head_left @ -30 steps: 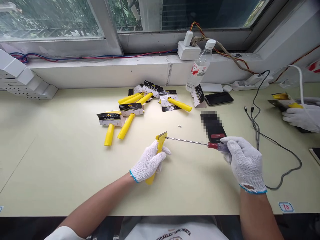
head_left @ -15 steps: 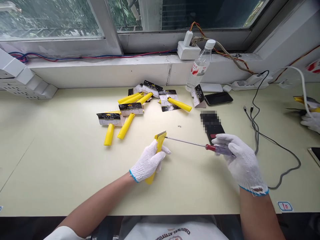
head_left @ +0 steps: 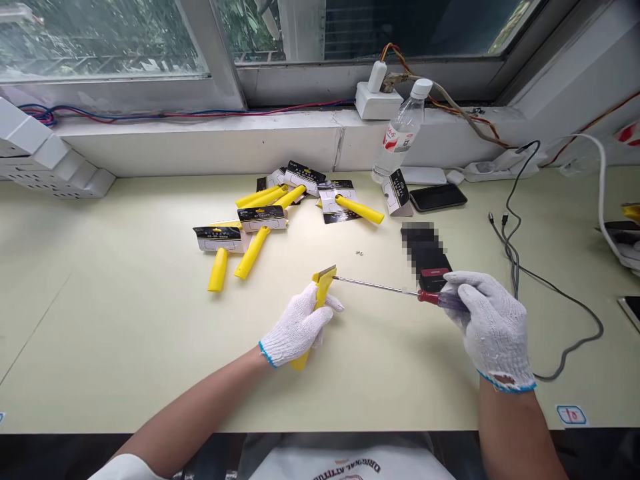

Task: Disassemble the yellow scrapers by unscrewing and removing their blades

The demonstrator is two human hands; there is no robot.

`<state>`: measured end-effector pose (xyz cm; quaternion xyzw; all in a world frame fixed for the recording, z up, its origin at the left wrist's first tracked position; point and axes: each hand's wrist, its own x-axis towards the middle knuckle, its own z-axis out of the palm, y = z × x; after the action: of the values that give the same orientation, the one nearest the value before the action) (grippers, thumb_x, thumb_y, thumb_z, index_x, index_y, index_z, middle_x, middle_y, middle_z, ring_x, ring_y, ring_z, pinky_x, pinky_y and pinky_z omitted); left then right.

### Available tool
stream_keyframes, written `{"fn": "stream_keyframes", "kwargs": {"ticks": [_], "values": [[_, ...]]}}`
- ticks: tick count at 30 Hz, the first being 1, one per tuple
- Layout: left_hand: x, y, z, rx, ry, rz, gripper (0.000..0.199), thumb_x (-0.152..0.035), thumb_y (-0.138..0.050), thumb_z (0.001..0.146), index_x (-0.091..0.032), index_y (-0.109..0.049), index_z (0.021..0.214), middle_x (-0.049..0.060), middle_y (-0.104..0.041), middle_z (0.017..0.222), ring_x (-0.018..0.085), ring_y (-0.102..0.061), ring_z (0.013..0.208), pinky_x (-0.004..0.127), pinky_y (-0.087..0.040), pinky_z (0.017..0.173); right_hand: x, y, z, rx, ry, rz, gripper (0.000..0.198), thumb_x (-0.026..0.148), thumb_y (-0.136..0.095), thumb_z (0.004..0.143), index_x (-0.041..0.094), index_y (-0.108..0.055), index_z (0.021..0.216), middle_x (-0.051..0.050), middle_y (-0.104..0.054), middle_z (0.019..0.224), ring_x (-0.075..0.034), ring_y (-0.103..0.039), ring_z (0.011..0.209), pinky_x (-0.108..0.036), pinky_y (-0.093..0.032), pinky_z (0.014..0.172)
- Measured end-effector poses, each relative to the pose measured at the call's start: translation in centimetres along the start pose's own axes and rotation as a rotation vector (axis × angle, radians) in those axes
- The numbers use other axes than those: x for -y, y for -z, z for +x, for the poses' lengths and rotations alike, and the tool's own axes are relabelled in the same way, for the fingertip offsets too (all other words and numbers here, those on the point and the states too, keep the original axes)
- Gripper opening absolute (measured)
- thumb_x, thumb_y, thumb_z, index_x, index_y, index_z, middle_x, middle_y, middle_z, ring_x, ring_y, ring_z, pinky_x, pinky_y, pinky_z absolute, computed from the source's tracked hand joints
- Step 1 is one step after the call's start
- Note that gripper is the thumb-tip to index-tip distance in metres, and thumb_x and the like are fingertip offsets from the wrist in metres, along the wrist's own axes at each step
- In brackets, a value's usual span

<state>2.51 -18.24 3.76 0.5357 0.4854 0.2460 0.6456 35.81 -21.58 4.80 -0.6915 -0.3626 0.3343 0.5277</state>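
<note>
L hand (head_left: 296, 327), white knit glove, is gripping a yellow scraper (head_left: 320, 288) w/ fingers clamped round the handle, blade end pointing up and away, handle butt sticking out below the palm near the table (head_left: 125, 333). R hand (head_left: 493, 327), also gloved, is holding a screwdriver (head_left: 400, 291) by its red/purple handle, fingers wrapped shut on it; the thin metal shaft is running left, tip touching the scraper head just under the blade. Both are sitting mid-table, close to the front edge. Behind them a pile of yellow scrapers w/ black-white card sleeves (head_left: 280, 207) is lying spread out. Two tiny screws (head_left: 359, 253) are lying between pile and scraper. A water bottle (head_left: 401, 130) is standing by the sill, a dark phone (head_left: 437, 197) just beside it, grey cable (head_left: 515, 260) is trailing on the R.
</note>
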Motion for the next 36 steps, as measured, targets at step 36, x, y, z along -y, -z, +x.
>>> {"fn": "stream_keyframes", "kwargs": {"ticks": [36], "values": [[-0.1, 0.0, -0.1, -0.024, -0.005, -0.016, 0.020, -0.028, -0.058, 0.097, -0.020, -0.067, 0.113, -0.009, -0.053, 0.054, 0.015, -0.054, 0.043, 0.028, -0.048, 0.051, -1.4, 0.8, 0.5, 0.197, 0.076, 0.047, 0.044, 0.064, -0.065, 0.107, 0.025, -0.082, 0.119, -0.011, -0.086, 0.104, -0.027, -0.081, 0.077, -0.038, -0.064, 0.056]]}}
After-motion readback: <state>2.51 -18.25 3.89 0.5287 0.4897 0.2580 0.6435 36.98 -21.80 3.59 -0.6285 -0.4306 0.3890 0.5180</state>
